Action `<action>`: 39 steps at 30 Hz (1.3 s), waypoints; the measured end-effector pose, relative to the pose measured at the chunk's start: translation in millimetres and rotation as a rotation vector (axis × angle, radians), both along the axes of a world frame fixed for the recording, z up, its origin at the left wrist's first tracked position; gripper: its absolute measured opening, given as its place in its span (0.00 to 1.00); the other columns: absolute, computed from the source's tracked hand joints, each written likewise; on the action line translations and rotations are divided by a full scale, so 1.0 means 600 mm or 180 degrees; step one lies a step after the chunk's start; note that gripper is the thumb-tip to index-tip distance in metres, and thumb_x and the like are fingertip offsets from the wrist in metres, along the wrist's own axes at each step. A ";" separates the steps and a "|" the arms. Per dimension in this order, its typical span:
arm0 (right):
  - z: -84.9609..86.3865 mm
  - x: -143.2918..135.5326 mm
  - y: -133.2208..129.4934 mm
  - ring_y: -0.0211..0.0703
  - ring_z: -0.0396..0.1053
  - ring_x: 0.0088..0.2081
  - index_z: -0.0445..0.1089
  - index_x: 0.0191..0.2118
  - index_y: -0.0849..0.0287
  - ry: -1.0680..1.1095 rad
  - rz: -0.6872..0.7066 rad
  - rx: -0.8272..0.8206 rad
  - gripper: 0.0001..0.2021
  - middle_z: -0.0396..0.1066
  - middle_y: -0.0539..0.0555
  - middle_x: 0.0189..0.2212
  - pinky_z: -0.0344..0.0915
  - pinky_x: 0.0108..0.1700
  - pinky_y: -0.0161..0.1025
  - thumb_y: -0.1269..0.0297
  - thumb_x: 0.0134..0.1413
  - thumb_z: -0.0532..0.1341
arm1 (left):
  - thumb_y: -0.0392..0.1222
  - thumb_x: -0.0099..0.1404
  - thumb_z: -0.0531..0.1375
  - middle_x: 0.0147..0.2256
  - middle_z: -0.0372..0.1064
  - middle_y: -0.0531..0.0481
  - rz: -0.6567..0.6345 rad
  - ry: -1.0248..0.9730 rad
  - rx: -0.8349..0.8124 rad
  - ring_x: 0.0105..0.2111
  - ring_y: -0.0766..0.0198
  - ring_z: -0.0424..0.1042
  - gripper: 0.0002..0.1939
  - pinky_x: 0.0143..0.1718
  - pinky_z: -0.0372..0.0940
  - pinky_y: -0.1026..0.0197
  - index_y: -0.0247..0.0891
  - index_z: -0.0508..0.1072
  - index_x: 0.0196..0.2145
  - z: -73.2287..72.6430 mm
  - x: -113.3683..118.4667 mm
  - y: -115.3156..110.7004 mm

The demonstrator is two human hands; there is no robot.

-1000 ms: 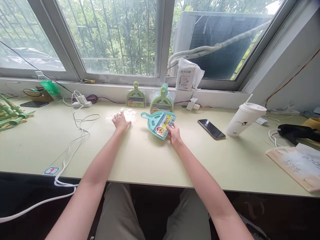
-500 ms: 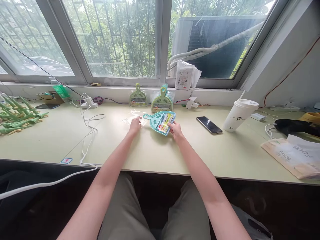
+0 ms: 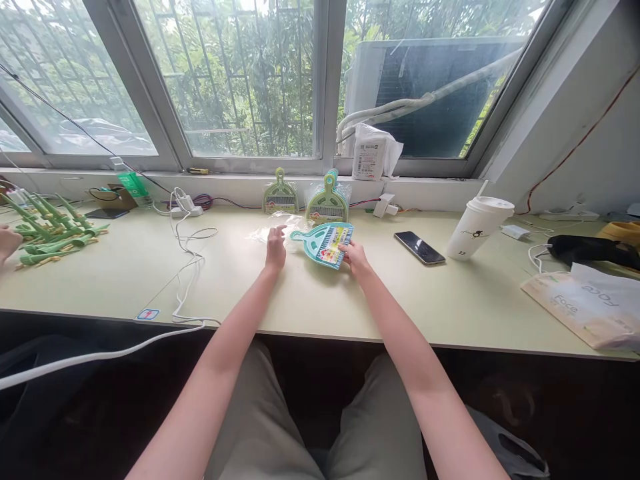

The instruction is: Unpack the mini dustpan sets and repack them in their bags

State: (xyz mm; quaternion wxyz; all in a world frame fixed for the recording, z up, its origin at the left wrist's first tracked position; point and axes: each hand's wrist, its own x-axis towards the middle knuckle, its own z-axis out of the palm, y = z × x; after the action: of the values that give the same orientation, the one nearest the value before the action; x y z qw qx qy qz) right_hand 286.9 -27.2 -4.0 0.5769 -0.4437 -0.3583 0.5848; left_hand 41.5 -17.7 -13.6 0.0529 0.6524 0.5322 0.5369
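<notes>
My right hand (image 3: 355, 258) grips the wide end of a turquoise dustpan (image 3: 313, 244), its thumb over the printed label. A small brush with bristles lies against the pan under that label, and the handle points left. My left hand (image 3: 276, 248) is beside the handle, apart from it, with fingers curled at a crumpled clear plastic bag (image 3: 265, 231). Its fingertips partly hide the bag. Behind, a bagged green dustpan set (image 3: 280, 193) leans at the sill, next to a stack of similar dustpan sets (image 3: 327, 200).
At the left edge another person's hand (image 3: 7, 241) is by a pile of green pieces (image 3: 60, 230). White cables (image 3: 187, 267) cross the table on my left. To the right lie a phone (image 3: 419, 247), a white cup (image 3: 477, 228) with a straw and a tissue pack (image 3: 575, 303).
My left hand has risen slightly at the clear bag, which is now spread higher and farther back. The dustpan stays in my right hand. Another person's hand has come in at the left edge.
</notes>
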 end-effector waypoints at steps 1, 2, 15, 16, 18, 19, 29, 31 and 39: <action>0.001 -0.006 -0.002 0.40 0.76 0.27 0.72 0.40 0.61 -0.0007 0.0133 0.0041 0.10 0.78 0.52 0.30 0.76 0.33 0.38 0.79 0.52 0.62 | 0.23 0.60 0.46 0.42 0.61 0.44 -0.0140 0.0045 0.0045 0.45 0.56 0.65 0.27 0.51 0.63 0.52 0.44 0.69 0.51 0.001 0.004 -0.002; 0.001 -0.011 -0.005 0.40 0.76 0.28 0.72 0.40 0.61 -0.0004 0.0229 0.0086 0.10 0.78 0.52 0.30 0.76 0.34 0.38 0.79 0.51 0.63 | 0.24 0.61 0.47 0.43 0.62 0.44 -0.0294 0.0093 0.0090 0.45 0.57 0.65 0.26 0.51 0.63 0.52 0.44 0.69 0.51 0.002 0.009 -0.005; -0.016 -0.024 -0.004 0.39 0.76 0.35 0.69 0.39 0.58 0.0511 -0.0561 0.0322 0.10 0.77 0.50 0.35 0.77 0.40 0.38 0.75 0.50 0.64 | 0.50 0.64 0.62 0.68 0.39 0.35 0.1090 -0.1530 0.0213 0.70 0.50 0.37 0.40 0.67 0.43 0.47 0.43 0.46 0.66 0.038 0.067 -0.046; -0.016 -0.024 -0.004 0.39 0.76 0.36 0.68 0.39 0.57 0.0555 -0.0557 0.0383 0.10 0.77 0.51 0.36 0.76 0.42 0.39 0.74 0.50 0.65 | 0.53 0.65 0.62 0.69 0.37 0.35 0.1165 -0.2006 -0.0008 0.70 0.52 0.35 0.42 0.67 0.44 0.48 0.43 0.42 0.67 0.040 0.066 -0.045; -0.017 -0.023 -0.003 0.40 0.76 0.38 0.68 0.40 0.57 0.0615 -0.0531 0.0513 0.11 0.77 0.51 0.38 0.76 0.44 0.40 0.72 0.50 0.65 | 0.56 0.66 0.58 0.68 0.40 0.34 0.0752 -0.2923 -0.0602 0.70 0.54 0.42 0.41 0.65 0.50 0.52 0.42 0.42 0.67 0.039 0.060 -0.036; -0.016 -0.022 -0.002 0.40 0.76 0.39 0.68 0.40 0.57 0.0630 -0.0503 0.0576 0.11 0.77 0.52 0.39 0.76 0.45 0.41 0.71 0.50 0.65 | 0.57 0.67 0.57 0.67 0.45 0.33 0.0316 -0.3301 -0.0907 0.68 0.54 0.49 0.39 0.63 0.54 0.54 0.40 0.44 0.67 0.036 0.056 -0.030; -0.008 -0.021 0.004 0.44 0.76 0.42 0.67 0.42 0.56 -0.0009 -0.0398 0.0989 0.15 0.77 0.53 0.39 0.76 0.44 0.45 0.64 0.49 0.68 | 0.39 0.54 0.70 0.44 0.76 0.46 -0.2175 -0.2868 -0.1610 0.41 0.63 0.76 0.38 0.57 0.63 0.52 0.39 0.60 0.60 0.012 0.048 -0.004; -0.008 -0.022 0.005 0.44 0.76 0.42 0.66 0.42 0.56 -0.0064 -0.0544 0.0977 0.14 0.76 0.53 0.40 0.76 0.45 0.45 0.65 0.50 0.67 | 0.40 0.53 0.71 0.44 0.76 0.46 -0.2514 -0.2542 -0.1882 0.42 0.62 0.77 0.39 0.58 0.62 0.49 0.40 0.61 0.59 0.010 0.055 -0.009; 0.002 -0.016 0.006 0.46 0.75 0.45 0.69 0.40 0.58 0.0110 -0.0196 0.1017 0.11 0.77 0.56 0.44 0.75 0.49 0.47 0.65 0.50 0.68 | 0.49 0.57 0.69 0.54 0.71 0.44 -0.2736 -0.2359 -0.1675 0.56 0.54 0.70 0.30 0.61 0.58 0.48 0.42 0.68 0.55 0.010 0.077 -0.025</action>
State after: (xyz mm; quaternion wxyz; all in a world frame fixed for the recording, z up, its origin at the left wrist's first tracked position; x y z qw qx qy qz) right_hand 277.0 -23.9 -2.6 0.6639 -0.3469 -0.4230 0.5099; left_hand 87.5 -32.6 -7.7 0.6042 0.5437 0.2829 0.5092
